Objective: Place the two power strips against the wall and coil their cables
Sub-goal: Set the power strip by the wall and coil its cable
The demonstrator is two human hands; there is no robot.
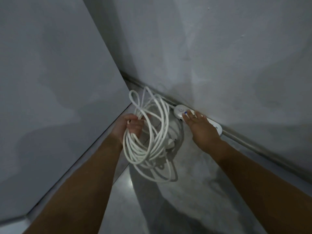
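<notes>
- Our left hand (130,128) grips the coiled white cable (136,149), fingers curled round it
- At its three o'clock our right hand (200,128) lays straight fingers on the power strip (179,112) (against the wall (219,56))

One white power strip (180,112), one coiled bundle of white cable (140,150), two hands: left hand (128,128), right hand (200,130).

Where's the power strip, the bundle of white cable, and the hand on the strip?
power strip (180,112): head view, its rounded switch end.
white cable (135,150): head view, the hanging loops of the bundle.
right hand (200,127): head view, the back of the hand.
</notes>
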